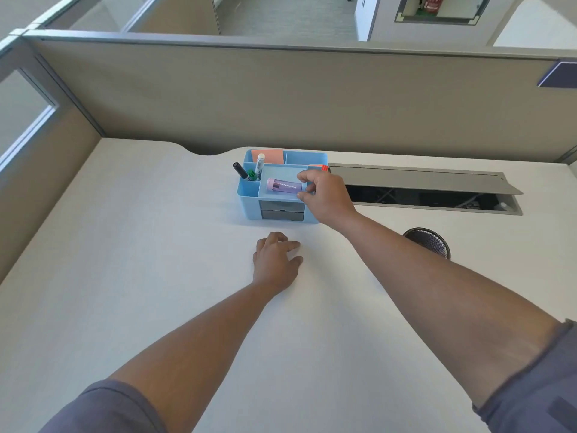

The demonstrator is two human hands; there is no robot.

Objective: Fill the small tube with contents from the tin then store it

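The small purple see-through tube (283, 186) lies on its side in the shallow middle tray of a blue desk organizer (248, 200). My right hand (324, 198) reaches over the organizer's right side. Its thumb and forefinger straddle the tube's right end and appear to pinch it. My left hand (276, 260) rests palm down on the white desk (140, 276) in front of the organizer, fingers loosely spread, holding nothing. No tin is in view.
The organizer holds a black marker (239, 170), a white pen (259, 162), a green-capped item, orange sticky notes (270, 156) and two grey drawers (281, 210). An open cable hatch (431, 195) lies to the right, with a black mesh bin (429, 242) past the desk edge. Partition walls stand behind.
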